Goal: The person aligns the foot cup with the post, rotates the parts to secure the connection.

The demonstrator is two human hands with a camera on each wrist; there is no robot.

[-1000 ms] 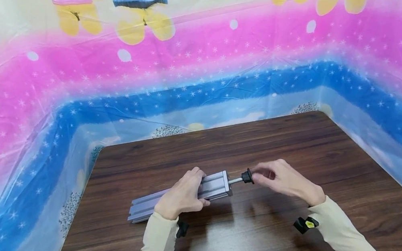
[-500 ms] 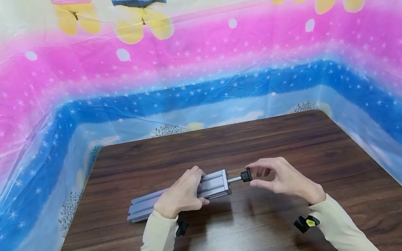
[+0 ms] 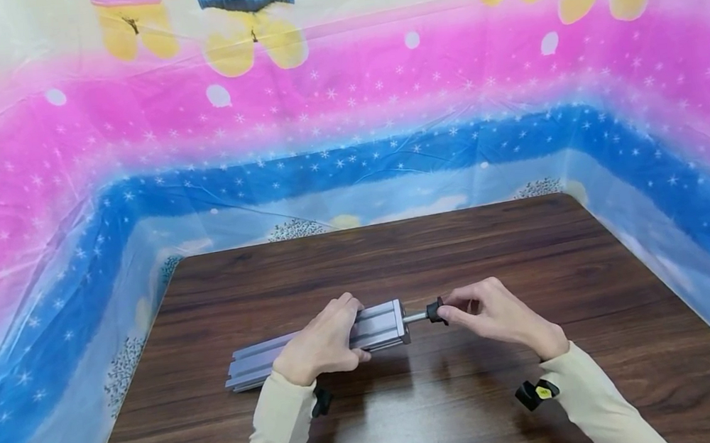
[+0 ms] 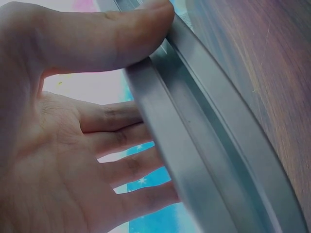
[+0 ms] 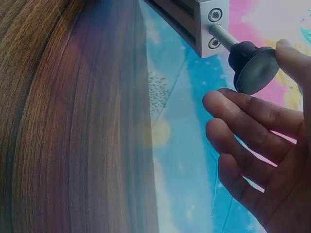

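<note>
A grooved aluminium profile (image 3: 374,325) lies slanted over the table, its square end plate (image 5: 211,29) fixed with screws. From that plate a threaded rod (image 3: 415,317) sticks out to the right and ends in a black levelling foot (image 5: 256,70) with a flat round base. My left hand (image 3: 318,343) grips the profile from above near its right half; in the left wrist view the thumb presses one face while the fingers reach behind. My right hand (image 3: 495,315) pinches the foot's rim between thumb and fingertips, its other fingers loosely bent.
A dark wood-grain table (image 3: 461,254) carries the work. Behind and beside it hangs a pink, blue and white printed sheet (image 3: 344,108). Black camera mounts (image 3: 529,396) sit at both wrists, below the cream sleeves (image 3: 603,397).
My right thumb and fingers spread apart around the foot half a second ago, then closed onto its rim again. The left hand and the profile have stayed in place.
</note>
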